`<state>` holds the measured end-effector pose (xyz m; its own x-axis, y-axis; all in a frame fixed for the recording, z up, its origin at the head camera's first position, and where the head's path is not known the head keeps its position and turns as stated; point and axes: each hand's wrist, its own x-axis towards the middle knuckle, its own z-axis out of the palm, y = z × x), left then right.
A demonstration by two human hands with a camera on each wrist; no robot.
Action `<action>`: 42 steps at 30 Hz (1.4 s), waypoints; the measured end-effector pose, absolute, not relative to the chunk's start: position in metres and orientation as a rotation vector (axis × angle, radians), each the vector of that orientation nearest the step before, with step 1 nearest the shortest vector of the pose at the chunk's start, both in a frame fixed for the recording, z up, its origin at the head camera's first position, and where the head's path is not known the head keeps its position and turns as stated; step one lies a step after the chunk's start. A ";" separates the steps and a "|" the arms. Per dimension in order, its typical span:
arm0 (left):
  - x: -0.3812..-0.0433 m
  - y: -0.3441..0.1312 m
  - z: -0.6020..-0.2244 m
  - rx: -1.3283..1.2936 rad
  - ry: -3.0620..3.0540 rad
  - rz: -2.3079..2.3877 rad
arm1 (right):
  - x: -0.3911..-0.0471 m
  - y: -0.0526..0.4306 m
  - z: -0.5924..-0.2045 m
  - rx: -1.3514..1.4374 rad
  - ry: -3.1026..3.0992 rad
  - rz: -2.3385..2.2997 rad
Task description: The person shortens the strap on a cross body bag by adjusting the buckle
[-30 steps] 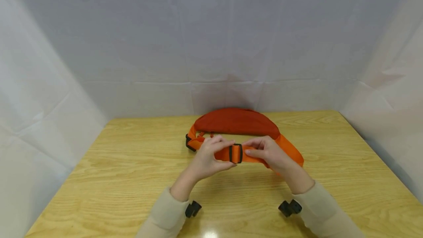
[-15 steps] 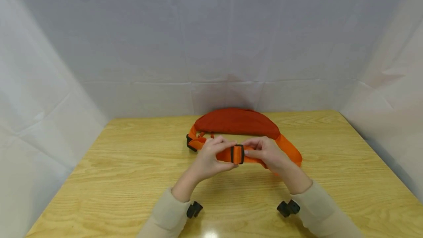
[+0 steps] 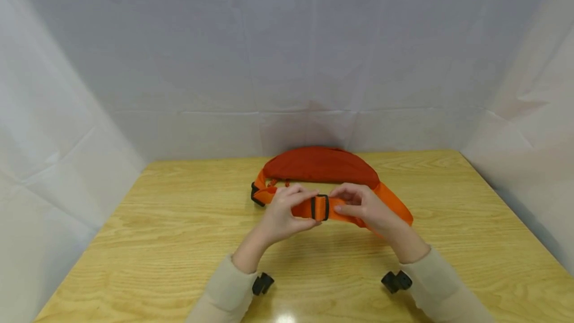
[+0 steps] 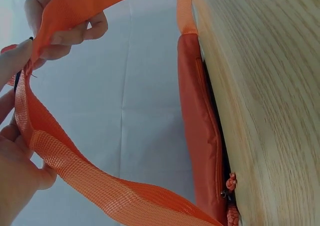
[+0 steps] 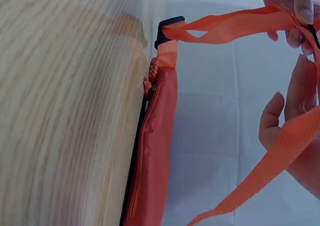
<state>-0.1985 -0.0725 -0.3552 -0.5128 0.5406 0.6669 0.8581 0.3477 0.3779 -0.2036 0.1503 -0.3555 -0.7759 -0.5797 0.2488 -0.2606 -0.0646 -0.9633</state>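
A red waist bag lies near the table's far edge, its orange strap looping toward me. My left hand pinches the black slide adjuster by its top and bottom edges, thumb below and index finger above. Just right of it, my right hand holds the orange webbing between thumb and fingers. In the left wrist view the strap hangs in the air from the hands back to the bag. A black buckle joins strap and bag in the right wrist view.
The wooden table spreads around the bag. White sheeting rises behind it and along both sides. Braided zipper pulls hang at the bag's edge. A small black device is on each wrist.
The adjuster shifted slightly right and then back left with my left hand. My right hand first came closer to it, then moved a little right along the webbing.
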 end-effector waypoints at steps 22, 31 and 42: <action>-0.197 -0.072 -0.354 -1.227 -2.208 -1.012 | -0.203 0.150 -0.352 -0.839 2.012 -1.891; -0.196 -0.072 -0.356 -1.231 -2.213 -0.993 | -0.203 0.145 -0.352 -0.798 1.987 -1.895; -0.197 -0.075 -0.356 -1.227 -2.194 -0.997 | -0.206 0.154 -0.357 -1.054 1.938 -1.868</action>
<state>-0.1968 -0.0746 -0.3557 -0.5135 0.5452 0.6626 0.8577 0.3485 0.3780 -0.2057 0.1545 -0.3572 -0.7068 -0.6420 0.2971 -0.3206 -0.0837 -0.9435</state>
